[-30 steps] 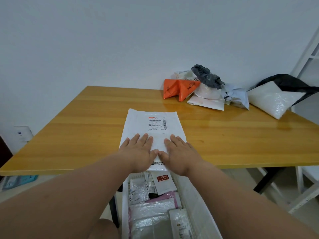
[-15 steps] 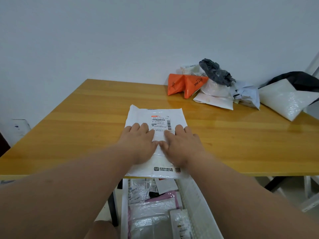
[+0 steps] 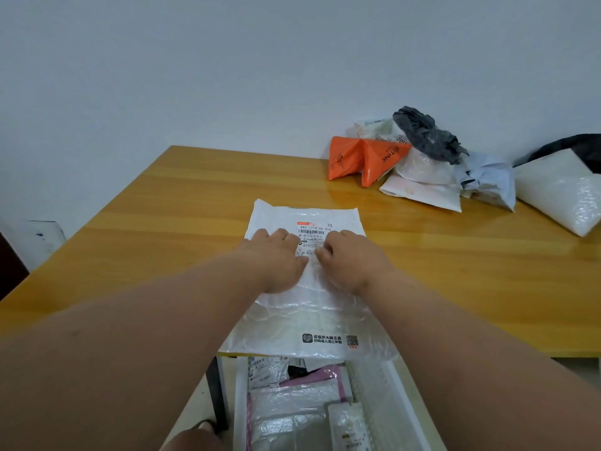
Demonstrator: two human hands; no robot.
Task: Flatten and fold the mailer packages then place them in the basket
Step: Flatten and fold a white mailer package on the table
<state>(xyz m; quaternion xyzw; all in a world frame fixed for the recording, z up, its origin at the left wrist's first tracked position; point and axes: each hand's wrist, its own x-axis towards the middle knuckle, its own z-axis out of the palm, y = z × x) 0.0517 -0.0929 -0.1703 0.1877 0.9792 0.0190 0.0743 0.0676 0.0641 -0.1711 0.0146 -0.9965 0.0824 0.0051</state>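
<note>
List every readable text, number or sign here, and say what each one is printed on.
"642 L714-00 015": shipping label on the white mailer.
"TINE": orange mailer, letters partly cut off.
"201": white package behind it, cut off.
Mailer's lower print and QR code: Chinese characters, too blurred to read.
Basket contents: unreadable.

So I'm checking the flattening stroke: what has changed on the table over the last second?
Both hands have slid away from the person along the white mailer, from near its near edge up onto its shipping label; the left hand and right hand lie side by side, pressing on it. Nothing was gripped or released. The mailer, the pile of unfolded mailers and the basket stayed put.
</note>
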